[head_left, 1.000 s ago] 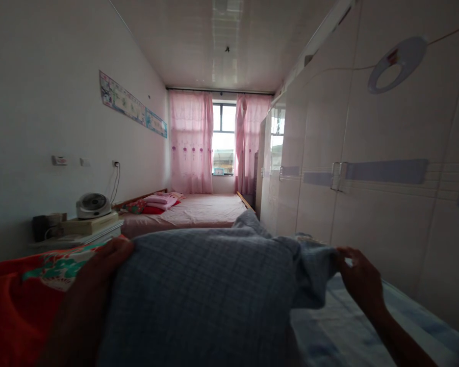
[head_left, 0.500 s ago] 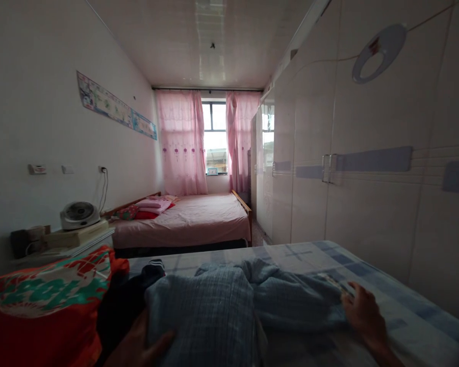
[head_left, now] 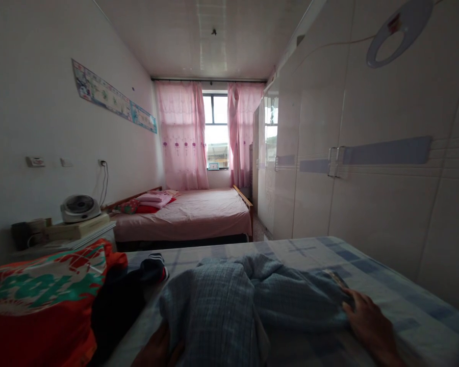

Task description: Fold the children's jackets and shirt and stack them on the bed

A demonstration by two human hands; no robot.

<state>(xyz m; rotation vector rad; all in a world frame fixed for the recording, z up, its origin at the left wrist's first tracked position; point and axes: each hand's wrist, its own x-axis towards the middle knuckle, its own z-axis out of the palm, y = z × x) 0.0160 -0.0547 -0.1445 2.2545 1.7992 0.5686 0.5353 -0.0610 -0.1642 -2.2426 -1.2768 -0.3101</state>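
I have the blue-grey checked cloth garment [head_left: 218, 311] at lower centre, rumpled across the blue-and-white patterned bed sheet [head_left: 409, 293]. My right grip [head_left: 369, 318], lower right, has fingers on the end of its outstretched sleeve; pinching or just pressing, I can't tell. My left grip [head_left: 158, 346], bottom edge, touches the garment's near-left side, fingers too hidden to read. Lower left, a red printed cloth [head_left: 42, 290] sits beside dark clothing [head_left: 118, 306].
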